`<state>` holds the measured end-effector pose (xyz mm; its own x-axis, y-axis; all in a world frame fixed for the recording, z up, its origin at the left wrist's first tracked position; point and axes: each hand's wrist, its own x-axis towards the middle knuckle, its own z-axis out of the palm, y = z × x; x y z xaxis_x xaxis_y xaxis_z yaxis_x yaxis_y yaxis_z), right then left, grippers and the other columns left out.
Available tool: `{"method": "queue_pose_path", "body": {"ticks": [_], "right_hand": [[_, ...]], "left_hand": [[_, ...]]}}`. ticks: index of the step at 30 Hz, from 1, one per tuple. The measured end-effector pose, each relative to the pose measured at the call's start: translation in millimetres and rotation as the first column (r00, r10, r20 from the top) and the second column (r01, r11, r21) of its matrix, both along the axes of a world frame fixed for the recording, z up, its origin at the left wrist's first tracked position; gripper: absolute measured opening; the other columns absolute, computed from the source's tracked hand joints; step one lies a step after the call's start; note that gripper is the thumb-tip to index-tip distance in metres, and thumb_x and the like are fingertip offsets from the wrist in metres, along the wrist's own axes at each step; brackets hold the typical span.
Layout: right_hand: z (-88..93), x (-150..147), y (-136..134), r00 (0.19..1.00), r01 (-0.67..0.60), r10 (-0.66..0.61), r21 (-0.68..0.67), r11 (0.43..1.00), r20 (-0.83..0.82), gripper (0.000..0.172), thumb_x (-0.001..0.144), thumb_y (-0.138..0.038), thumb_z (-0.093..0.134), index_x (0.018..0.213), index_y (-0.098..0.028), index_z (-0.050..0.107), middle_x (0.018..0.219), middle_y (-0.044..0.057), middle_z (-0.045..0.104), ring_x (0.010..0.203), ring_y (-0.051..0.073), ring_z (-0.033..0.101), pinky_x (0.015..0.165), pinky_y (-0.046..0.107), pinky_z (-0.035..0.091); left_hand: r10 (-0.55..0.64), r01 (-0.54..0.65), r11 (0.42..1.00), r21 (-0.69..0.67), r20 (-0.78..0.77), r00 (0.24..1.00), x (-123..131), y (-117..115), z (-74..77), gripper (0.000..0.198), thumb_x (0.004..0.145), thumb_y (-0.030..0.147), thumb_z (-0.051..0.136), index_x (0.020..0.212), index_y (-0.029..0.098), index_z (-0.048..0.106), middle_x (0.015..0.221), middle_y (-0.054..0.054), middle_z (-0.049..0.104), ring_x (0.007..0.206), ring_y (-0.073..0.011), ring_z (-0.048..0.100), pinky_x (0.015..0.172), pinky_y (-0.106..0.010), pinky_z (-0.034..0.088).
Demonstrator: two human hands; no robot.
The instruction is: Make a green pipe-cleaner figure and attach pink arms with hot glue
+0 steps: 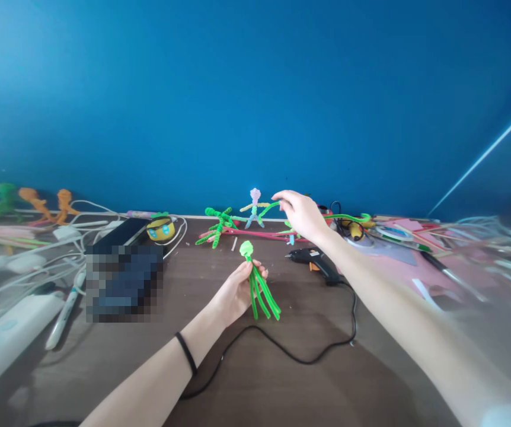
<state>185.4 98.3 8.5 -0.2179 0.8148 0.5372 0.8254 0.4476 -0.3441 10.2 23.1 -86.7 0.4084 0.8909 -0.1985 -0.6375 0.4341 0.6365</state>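
The left hand pinches a fuzzy green pipe-cleaner bundle at its neck, sensibly: likely light, bendy. Right hand, one o'clock: can't tell its grip.

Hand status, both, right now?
Left hand: closed, holding a green pipe-cleaner bundle with a pale coiled top.
Right hand: closed, seemingly on a green pipe cleaner; grip partly hidden.

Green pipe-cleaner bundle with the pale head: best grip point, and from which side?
Probably the neck just below the pale green head, coming from the left and near side, as the left hand does. The stems gather narrowly there but fan apart toward their ends.
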Motion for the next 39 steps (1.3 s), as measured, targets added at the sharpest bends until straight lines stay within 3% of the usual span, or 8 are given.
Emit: {"method": "queue_pose_path", "body": {"ticks": [3,6,12,15,21,33,39], "right_hand": [[-6.3,5,-31,0.994,-0.090,0.091,0.013,0.996,-0.057,0.027,0.086,-0.015,0.037,0.101,-0.020,0.059,0.098,0.003,0.065,0.084,0.017,0.061,0.074,0.029,0.044],[-28.8,8,-60,0.984,-0.142,0.140,-0.018,0.990,-0.108,0.024,0.085,-0.016,0.040,0.097,-0.021,0.060,0.101,0.002,0.065,0.090,0.018,0.061,0.079,0.030,0.044],[-66.0,4,-92,0.968,-0.105,0.113,0.046,0.993,-0.225,0.022,0.087,-0.021,0.040,0.094,-0.023,0.060,0.094,0.004,0.066,0.084,0.018,0.062,0.076,0.029,0.046],[-70.7,3,-93,0.959,-0.107,0.122,0.069,0.992,-0.256,0.022,0.087,-0.021,0.040,0.094,-0.022,0.060,0.092,0.003,0.066,0.083,0.017,0.062,0.075,0.028,0.046],[-69.9,12,-88,0.954,-0.143,0.146,0.031,0.989,-0.261,0.019,0.086,-0.022,0.043,0.091,-0.022,0.062,0.092,0.003,0.067,0.081,0.017,0.063,0.074,0.028,0.047],[-68.5,25,-81,0.960,-0.172,0.174,0.029,0.985,-0.221,0.018,0.084,-0.019,0.047,0.087,-0.021,0.064,0.088,0.002,0.069,0.077,0.016,0.064,0.072,0.026,0.048],[-70.2,27,-79,0.955,-0.197,0.204,0.054,0.979,-0.217,0.016,0.083,-0.017,0.049,0.087,-0.021,0.064,0.088,0.001,0.070,0.078,0.015,0.065,0.072,0.025,0.049]], "left_hand": [[-0.044,0.043,0.999,0.025,0.046,0.998,-1,0,0.4,0.005,0.078,0.019,0.055,0.079,0.015,0.058,0.076,-0.001,0.056,0.068,-0.0094,0.058,0.077,-0.028,0.046],[-0.046,0.045,0.999,0.015,0.034,0.998,-2,-1,0.0,0.003,0.078,0.017,0.055,0.080,0.015,0.056,0.073,0.001,0.053,0.053,-0.0041,0.049,0.071,-0.028,0.047],[-0.015,0.018,0.999,0.039,-0.092,0.996,2,-2,-2.9,0.010,0.074,0.023,0.061,0.079,0.017,0.055,0.077,-0.001,0.056,0.052,-0.0055,0.046,0.057,-0.024,0.045],[-0.059,0.070,0.995,0.075,-0.145,0.988,3,-2,-2.1,0.012,0.075,0.026,0.059,0.078,0.014,0.056,0.080,-0.004,0.059,0.049,-0.0048,0.043,0.055,-0.023,0.042],[-0.113,0.128,0.987,0.096,-0.148,0.982,5,-3,-2.0,0.012,0.070,0.018,0.065,0.067,0.012,0.055,0.058,0.002,0.050,0.042,-0.0008,0.031,0.049,-0.018,0.034],[-0.163,0.186,0.974,0.127,-0.169,0.972,8,-1,-3.2,0.018,0.067,0.023,0.068,0.077,0.011,0.060,0.068,-0.003,0.057,0.044,-0.0021,0.035,0.051,-0.021,0.034],[-0.187,0.213,0.960,0.180,-0.153,0.970,9,2,-10.8,0.014,0.069,0.020,0.067,0.076,0.010,0.059,0.062,0.002,0.047,0.042,-0.0001,0.027,0.048,-0.019,0.029]]}}
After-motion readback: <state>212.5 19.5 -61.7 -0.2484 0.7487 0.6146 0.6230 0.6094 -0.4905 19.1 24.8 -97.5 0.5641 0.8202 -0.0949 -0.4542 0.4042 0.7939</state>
